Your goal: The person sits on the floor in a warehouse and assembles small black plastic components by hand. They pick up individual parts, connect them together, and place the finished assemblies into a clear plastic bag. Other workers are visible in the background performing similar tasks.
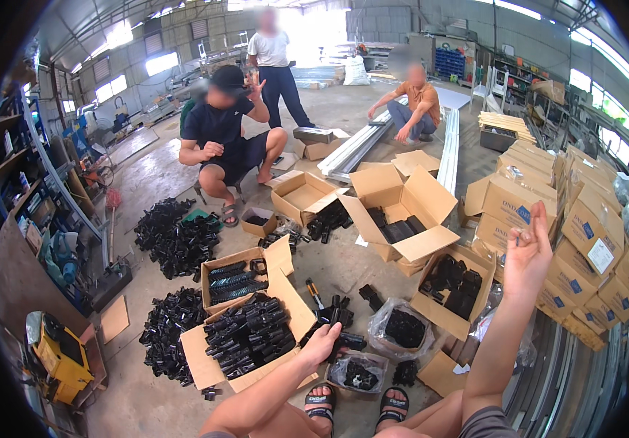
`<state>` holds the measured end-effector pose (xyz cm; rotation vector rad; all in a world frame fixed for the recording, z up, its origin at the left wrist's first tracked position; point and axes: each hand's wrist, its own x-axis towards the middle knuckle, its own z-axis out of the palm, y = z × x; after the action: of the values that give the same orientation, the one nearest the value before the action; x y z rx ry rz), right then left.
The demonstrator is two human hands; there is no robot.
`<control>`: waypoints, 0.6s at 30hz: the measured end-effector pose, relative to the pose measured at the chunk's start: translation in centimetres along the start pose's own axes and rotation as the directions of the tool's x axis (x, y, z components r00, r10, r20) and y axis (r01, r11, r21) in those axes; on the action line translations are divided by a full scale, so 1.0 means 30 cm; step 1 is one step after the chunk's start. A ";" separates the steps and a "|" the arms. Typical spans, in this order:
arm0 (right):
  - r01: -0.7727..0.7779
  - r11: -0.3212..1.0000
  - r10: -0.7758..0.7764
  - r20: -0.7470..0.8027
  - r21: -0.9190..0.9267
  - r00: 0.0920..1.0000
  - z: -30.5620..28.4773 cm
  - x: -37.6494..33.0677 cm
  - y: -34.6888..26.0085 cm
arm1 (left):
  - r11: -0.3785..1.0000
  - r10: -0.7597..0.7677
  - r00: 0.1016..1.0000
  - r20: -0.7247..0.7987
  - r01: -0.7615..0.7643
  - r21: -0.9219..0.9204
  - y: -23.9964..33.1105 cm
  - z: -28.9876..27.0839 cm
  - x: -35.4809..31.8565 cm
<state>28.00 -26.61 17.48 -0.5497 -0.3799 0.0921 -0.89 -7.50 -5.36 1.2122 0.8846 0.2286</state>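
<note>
My left hand (322, 344) is closed round a black plastic fitting (351, 341), one end of which sticks out to the right. It hovers beside an open carton (196, 358) packed with black fittings (249, 334). Below that hand is a small box (380, 374) lined with clear plastic, with black parts inside. My right hand (529, 244) is raised at the right, two fingers stretched upward and the others bent toward the thumb; I see nothing held in it. A screwdriver-like tool with an orange handle (314, 293) lies among loose black fittings.
Heaps of black fittings (176, 237) lie on the floor at left. More open cartons (431, 191) stand ahead, and stacked cartons (577, 226) line the right. A crouching person (230, 131) raises a hand; another squats by metal profiles (362, 150); a third stands (274, 66).
</note>
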 end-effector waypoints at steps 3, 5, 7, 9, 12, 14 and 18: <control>-0.022 0.994 0.032 0.095 -0.108 0.995 0.037 -0.041 0.025 | 0.999 -0.021 1.000 -0.019 0.022 0.049 0.032 0.016 -0.024; -0.106 0.973 0.135 0.131 -0.204 0.982 0.093 -0.102 0.053 | 0.996 -0.031 0.999 -0.015 0.032 0.077 0.036 0.026 -0.026; -0.331 0.892 0.442 0.435 -0.309 0.785 0.121 -0.174 0.099 | 0.996 -0.017 1.000 -0.019 0.018 0.089 0.037 0.022 -0.016; -0.384 0.715 0.698 0.625 -0.584 0.349 0.200 -0.257 0.126 | 0.996 -0.003 1.000 -0.022 0.005 0.093 -0.006 0.006 0.019; -0.360 0.642 0.736 0.675 -0.677 0.045 0.306 -0.358 0.161 | 0.959 0.248 0.964 0.096 -0.259 0.117 -0.133 -0.027 0.140; -0.379 0.665 0.718 0.691 -0.643 0.086 0.315 -0.368 0.167 | 0.968 0.225 0.970 0.090 -0.233 0.091 -0.141 -0.019 0.159; -0.433 0.736 0.665 0.673 -0.520 0.324 0.259 -0.334 0.179 | 0.996 0.037 0.999 -0.017 -0.036 0.078 -0.009 0.017 0.026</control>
<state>15.88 -20.09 17.48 -0.8628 -1.1655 1.0628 -0.10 -7.51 -5.93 1.3013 0.8951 0.2371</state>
